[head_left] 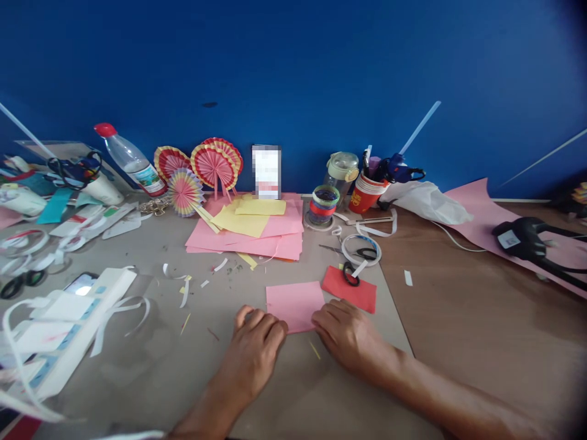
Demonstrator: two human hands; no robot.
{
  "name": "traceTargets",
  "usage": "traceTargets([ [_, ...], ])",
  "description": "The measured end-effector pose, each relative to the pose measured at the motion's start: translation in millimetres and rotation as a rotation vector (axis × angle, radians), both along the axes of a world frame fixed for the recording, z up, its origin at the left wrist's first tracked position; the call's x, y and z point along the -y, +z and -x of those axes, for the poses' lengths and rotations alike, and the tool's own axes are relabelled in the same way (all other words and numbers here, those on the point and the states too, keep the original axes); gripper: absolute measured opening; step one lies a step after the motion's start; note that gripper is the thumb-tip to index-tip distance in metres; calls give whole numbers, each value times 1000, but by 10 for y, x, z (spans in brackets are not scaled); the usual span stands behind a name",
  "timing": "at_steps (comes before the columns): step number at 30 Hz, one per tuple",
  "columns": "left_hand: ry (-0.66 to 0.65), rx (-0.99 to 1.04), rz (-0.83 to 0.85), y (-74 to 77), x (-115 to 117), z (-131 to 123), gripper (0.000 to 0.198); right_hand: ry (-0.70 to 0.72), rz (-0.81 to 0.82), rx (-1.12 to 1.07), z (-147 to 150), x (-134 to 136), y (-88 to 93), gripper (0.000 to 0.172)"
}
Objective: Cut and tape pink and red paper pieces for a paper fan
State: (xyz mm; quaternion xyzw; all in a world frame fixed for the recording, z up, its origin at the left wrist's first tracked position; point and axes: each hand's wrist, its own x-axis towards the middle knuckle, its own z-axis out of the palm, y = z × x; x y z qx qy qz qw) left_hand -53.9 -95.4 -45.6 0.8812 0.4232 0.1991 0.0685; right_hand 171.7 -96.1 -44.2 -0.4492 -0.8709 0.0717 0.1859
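A small pink paper square (295, 302) lies flat on the grey mat (183, 360) in front of me. My left hand (254, 348) rests with bent fingers on its near left corner. My right hand (351, 339) presses its near right corner, fingers curled on the paper's edge. Just right of it lies a red paper piece (355, 292) with black-handled scissors (353, 272) on top.
A stack of pink and yellow sheets (250, 235) and several pleated paper fans (202, 168) sit behind. Tape rolls (323, 206), a red cup of pens (367, 190), a water bottle (131, 160), paper strips and white backing sheets (64, 324) lie around. A black glue gun (527, 239) lies far right.
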Motion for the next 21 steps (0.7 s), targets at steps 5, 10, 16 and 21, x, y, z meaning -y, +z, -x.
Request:
traceTargets([
  [5,74,-31,-40,18,-9,-60,17,-24,34,14,-3,-15,-3,20],
  [10,112,-48,-38,57,-19,-97,18,-68,33,22,-8,-16,-20,19],
  [16,100,-51,-14,63,-34,-104,19,-92,60,62,-5,-33,4,17],
  [21,97,-41,-18,74,-35,-112,20,-107,100,113,14,-43,13,11],
])
